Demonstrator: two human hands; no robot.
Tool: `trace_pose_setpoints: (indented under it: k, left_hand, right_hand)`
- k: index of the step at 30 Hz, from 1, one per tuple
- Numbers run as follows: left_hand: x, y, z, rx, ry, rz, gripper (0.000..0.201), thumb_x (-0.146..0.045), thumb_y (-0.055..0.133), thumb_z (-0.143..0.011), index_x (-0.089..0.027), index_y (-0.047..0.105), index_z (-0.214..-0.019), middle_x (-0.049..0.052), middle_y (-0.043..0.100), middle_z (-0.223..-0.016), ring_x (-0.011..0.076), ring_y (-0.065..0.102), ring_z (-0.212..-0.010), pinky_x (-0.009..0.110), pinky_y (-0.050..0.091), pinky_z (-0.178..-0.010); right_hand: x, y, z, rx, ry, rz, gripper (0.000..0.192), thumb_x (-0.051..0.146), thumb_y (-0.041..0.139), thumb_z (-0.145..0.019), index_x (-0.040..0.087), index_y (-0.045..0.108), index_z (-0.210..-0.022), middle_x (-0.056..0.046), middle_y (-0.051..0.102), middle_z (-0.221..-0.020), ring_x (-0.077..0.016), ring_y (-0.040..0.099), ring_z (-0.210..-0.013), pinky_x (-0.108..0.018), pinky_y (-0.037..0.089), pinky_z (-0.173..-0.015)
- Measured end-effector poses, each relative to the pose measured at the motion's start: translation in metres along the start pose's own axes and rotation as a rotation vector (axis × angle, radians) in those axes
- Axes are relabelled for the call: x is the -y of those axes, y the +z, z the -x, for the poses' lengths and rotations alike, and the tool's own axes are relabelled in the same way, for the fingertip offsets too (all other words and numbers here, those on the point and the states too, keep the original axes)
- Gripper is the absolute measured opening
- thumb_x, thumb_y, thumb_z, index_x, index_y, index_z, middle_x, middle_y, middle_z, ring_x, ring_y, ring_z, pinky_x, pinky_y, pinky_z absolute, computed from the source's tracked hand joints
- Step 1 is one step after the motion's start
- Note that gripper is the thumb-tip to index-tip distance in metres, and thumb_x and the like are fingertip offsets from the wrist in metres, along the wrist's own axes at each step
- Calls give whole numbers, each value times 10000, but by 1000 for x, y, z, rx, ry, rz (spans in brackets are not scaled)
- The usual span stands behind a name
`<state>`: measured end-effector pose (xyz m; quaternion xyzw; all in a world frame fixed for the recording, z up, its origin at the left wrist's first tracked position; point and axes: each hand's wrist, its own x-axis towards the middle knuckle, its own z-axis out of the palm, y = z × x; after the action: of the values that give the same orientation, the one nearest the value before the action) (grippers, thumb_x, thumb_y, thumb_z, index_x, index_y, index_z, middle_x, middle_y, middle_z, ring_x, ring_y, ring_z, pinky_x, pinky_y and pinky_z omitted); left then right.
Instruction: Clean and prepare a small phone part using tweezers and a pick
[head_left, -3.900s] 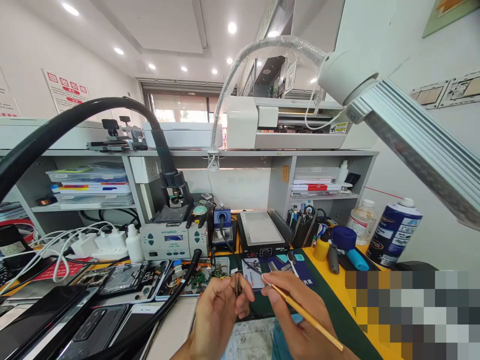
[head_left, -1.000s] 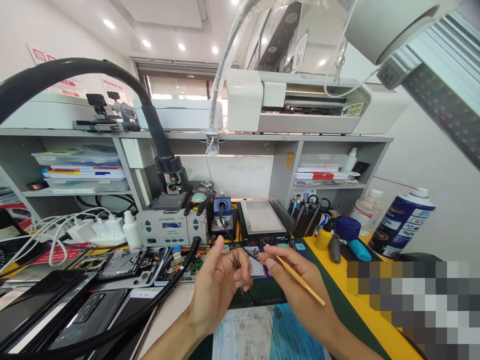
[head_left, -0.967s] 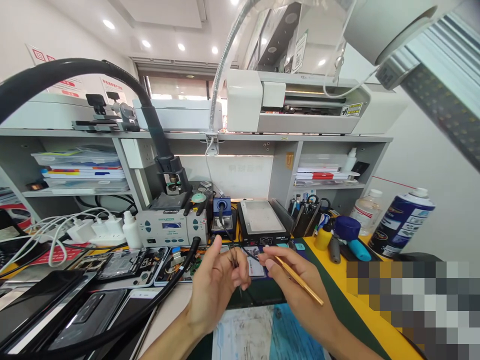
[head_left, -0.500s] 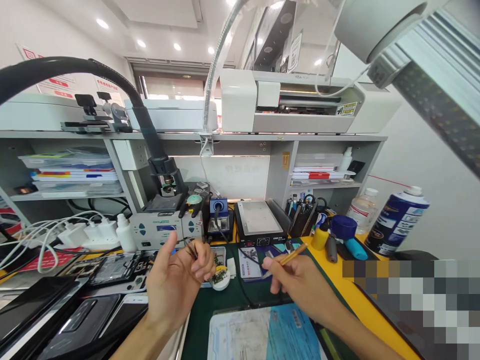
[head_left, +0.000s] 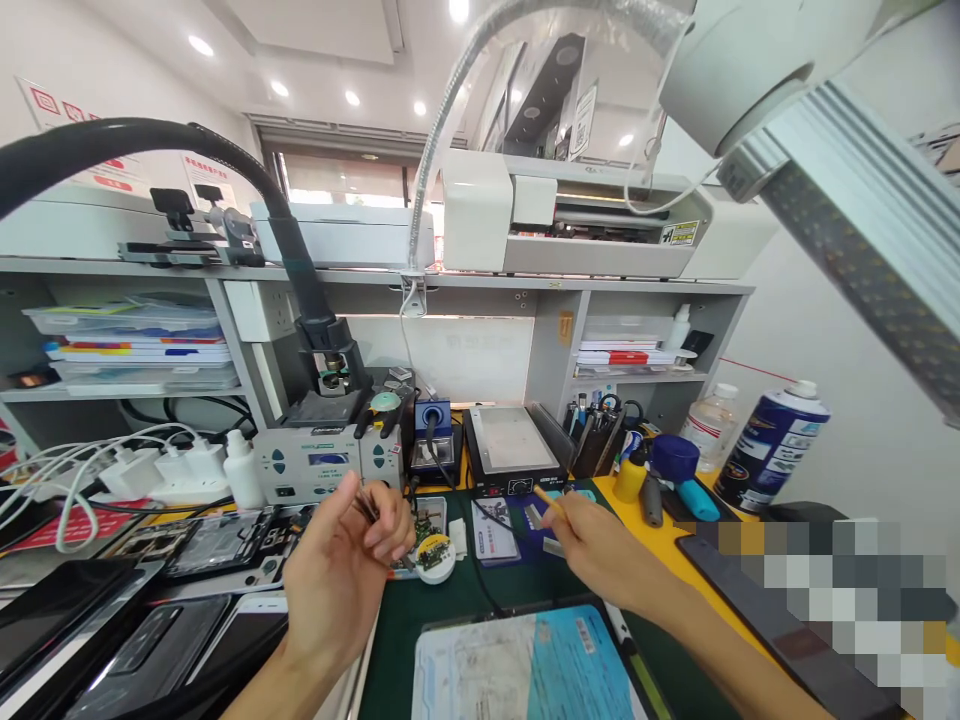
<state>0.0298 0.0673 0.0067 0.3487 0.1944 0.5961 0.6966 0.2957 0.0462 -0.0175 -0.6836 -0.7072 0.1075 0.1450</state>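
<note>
My left hand is raised left of centre, its fingers curled around dark metal tweezers, mostly hidden by the fingers. Just right of it, a round white tin with a yellow inside holds small green circuit board pieces. A tray with more board pieces lies behind the tin. My right hand grips a slim tool with a wooden handle; its working end is hidden. Beneath that hand are a purple mat with small flat items and a white printed card.
A blue and white pad lies in front on the green mat. Phones cover the left side. Behind stand a rework station, a soldering iron stand and a hot plate. At right are bottles and a spray can.
My right hand has moved slightly right and turned, so its wooden-handled tool now points up and left. My left hand keeps its grip on the tweezers. The view has shifted a little.
</note>
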Motion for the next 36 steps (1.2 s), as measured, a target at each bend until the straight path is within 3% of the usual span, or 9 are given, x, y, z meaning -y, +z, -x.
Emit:
trace_pose_setpoints:
  k: [3,6,17,22,29,36]
  left_hand:
    - [-5,1,0,-32,45,12,522,-523,558,-910,-170,539,-527,-42,280,-543,120,260,-507,245,351,-497]
    - [-9,2,0,-45,72,25,510,-514,576,-900,-172,534,-523,-44,282,-537,118,258,-501,238,348,-490]
    - [-15,3,4,-42,108,23,484,-488,614,-879,-173,518,-525,-48,283,-536,114,245,-508,230,320,-488]
    - [-13,1,4,-34,134,15,486,-499,631,-876,-172,523,-533,-54,284,-538,110,240,-511,219,319,-492]
    - [-14,0,2,-37,162,-7,510,-516,597,-900,-172,521,-533,-57,275,-545,105,243,-503,209,324,-483]
    - [-15,1,2,-44,160,-13,506,-534,621,-872,-176,505,-533,-58,283,-537,102,250,-498,208,323,-476]
  right_hand:
    - [4,5,-6,117,56,121,210,350,631,-974,144,660,-947,-38,678,-959,-193,662,-869,-387,549,-801]
    - [11,9,-14,182,97,205,201,340,667,-953,144,670,-1002,-51,689,-1021,-208,672,-925,-409,558,-831]
    - [44,-20,-34,146,42,257,216,344,612,-993,149,670,-1065,-53,697,-1044,-208,684,-926,-401,573,-829]
    - [59,-11,-50,213,49,272,238,357,636,-979,143,671,-1077,-55,696,-1057,-210,690,-914,-391,583,-806]
    - [80,-5,-73,137,85,330,258,324,638,-979,157,643,-1175,-91,660,-1195,-239,664,-1038,-438,563,-884]
    - [94,5,-93,185,73,365,263,315,643,-977,162,636,-1190,-87,658,-1193,-230,673,-1007,-418,578,-850]
